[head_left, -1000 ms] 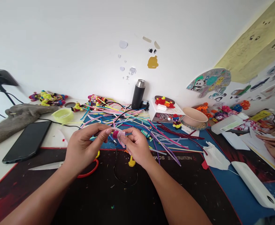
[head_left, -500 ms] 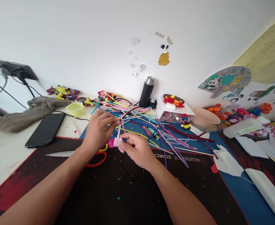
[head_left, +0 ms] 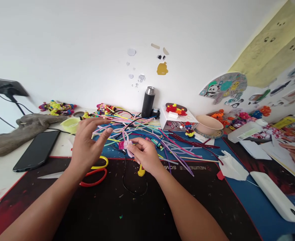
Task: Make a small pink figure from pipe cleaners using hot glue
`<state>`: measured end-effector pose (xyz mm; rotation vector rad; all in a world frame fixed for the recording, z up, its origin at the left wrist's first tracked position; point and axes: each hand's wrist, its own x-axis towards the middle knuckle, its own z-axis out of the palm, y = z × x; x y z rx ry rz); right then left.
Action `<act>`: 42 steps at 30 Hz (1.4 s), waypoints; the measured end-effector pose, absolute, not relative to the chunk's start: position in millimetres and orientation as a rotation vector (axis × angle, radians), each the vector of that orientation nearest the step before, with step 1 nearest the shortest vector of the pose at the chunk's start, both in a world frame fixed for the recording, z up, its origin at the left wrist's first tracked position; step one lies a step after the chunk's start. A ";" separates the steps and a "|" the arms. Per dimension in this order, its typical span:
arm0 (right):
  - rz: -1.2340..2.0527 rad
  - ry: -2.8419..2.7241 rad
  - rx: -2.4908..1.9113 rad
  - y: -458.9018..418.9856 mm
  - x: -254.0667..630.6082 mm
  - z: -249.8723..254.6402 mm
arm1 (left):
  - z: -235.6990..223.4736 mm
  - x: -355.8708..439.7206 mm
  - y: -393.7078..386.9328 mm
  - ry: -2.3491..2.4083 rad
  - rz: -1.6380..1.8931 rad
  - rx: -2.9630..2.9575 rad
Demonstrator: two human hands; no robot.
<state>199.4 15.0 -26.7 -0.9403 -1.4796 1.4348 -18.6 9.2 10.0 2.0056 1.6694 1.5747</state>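
One fuzzy piece [head_left: 123,145] is being pinched between the thumb and fingers of the right hand [head_left: 144,152], kinda mid-scene, just above the far edge of the black mat [head_left: 147,214]. It's coiled tight and plush-looking, magenta at the left end and pale pink toward the right, with a pale loop sticking up on the far side. The left hand [head_left: 92,140] is held up to the left of it, thumb and fingers spread, well apart from the piece.

One pair of scissors [head_left: 94,184] is laid by the left wrist: smooth metal blade, two rounded handle loops, one red, one yellow. A whole tangle of fuzzy stems [head_left: 185,166] is heaped on the far side, thin and straight mostly, too overlapped to be counted. Behind that, one matte black flask [head_left: 148,103] with a shiny metal top is stood by the wall. One flat, glossy phone [head_left: 37,150] is left on the left, and one smooth, round peachy bowl [head_left: 209,123] is set at far right.
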 end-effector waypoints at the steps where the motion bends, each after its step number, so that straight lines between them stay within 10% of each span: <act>1: 1.430 -1.469 -0.943 16.5 200.1 -25.7 | 15.2 -15.4 4.7 1.665 1.605 2.055; 15: 1.358 -1.503 -0.976 19.2 198.8 -32.0 | 7.1 -2.1 1.3 1.245 1.055 2.387; 42: 1.452 -1.524 -0.930 10.2 196.3 -21.9 | 23.6 9.6 1.6 1.006 1.274 1.004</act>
